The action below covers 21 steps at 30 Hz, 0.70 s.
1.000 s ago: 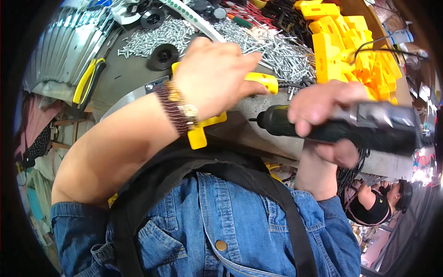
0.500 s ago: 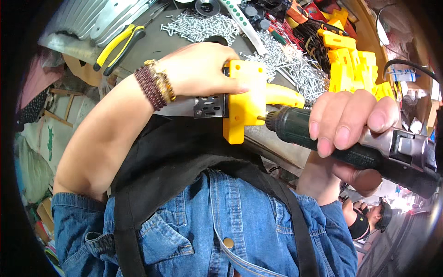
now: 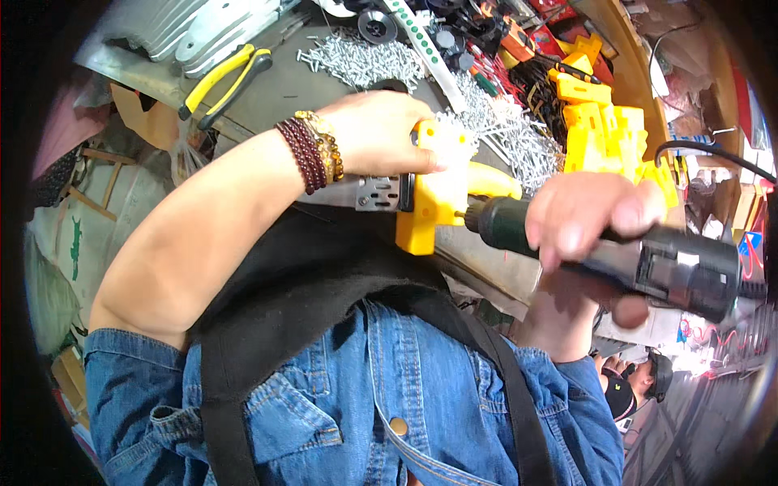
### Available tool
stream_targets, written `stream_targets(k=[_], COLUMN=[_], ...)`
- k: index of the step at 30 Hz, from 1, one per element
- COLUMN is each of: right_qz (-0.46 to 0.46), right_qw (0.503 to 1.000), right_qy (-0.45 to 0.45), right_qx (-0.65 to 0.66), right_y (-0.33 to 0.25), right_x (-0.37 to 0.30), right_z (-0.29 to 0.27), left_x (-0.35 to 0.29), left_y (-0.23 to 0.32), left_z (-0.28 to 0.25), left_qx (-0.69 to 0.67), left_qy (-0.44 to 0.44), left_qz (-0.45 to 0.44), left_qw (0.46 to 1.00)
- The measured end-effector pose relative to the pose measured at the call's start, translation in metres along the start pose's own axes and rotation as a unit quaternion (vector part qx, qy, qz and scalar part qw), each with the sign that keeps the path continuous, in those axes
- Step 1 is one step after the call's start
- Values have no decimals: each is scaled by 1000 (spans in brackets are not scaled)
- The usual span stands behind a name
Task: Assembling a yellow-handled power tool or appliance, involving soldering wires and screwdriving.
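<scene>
My left hand (image 3: 385,134) is closed round the upper part of a yellow plastic housing (image 3: 421,215), its thumb lying across the top. A perforated metal plate (image 3: 378,194) joins the housing's left side, and a yellow handle (image 3: 493,180) sticks out to the right. In my closed right hand (image 3: 587,215) is a dark green and black power screwdriver (image 3: 681,271), lying nearly level. Its bit tip (image 3: 460,217) meets the housing's right side near the lower corner; whether a screw sits there is too small to tell. Blur softens my right fingers.
Beyond my hands lie heaps of silver screws (image 3: 365,63) and longer screws (image 3: 527,146). Yellow-and-black pliers (image 3: 225,85) rest at the left near metal plates (image 3: 219,32). Yellow plastic parts (image 3: 604,138) pile up at the right, below a black cable (image 3: 713,148). Another person (image 3: 632,381) is at the lower right.
The screwdriver's rear end has swung upward and left, and my right fingers have shifted on it. The housing sits slightly further right, still in my left hand. The view has shifted a little.
</scene>
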State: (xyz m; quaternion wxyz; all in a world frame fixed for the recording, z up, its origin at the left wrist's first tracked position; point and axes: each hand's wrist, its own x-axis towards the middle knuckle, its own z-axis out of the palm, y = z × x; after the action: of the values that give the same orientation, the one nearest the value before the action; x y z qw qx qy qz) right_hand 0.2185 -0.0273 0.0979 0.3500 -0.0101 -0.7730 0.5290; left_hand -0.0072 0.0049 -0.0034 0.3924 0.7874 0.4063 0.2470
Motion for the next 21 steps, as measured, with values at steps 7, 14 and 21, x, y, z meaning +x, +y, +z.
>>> stream_targets(k=[7,14,21], right_qz=[-7,-2,15], right_qw=[998,987,970], right_qy=[-55,-146,-241], right_qx=[41,64,15], right_y=[6,17,9], right_x=[24,37,61], right_z=[15,11,7], left_x=[0,-1,-6], left_y=[0,8,10], left_z=[1,-3,-6], left_qx=[41,21,5], left_qy=[5,-16,-17], left_qz=[-20,-45,-65], left_qw=[999,999,998])
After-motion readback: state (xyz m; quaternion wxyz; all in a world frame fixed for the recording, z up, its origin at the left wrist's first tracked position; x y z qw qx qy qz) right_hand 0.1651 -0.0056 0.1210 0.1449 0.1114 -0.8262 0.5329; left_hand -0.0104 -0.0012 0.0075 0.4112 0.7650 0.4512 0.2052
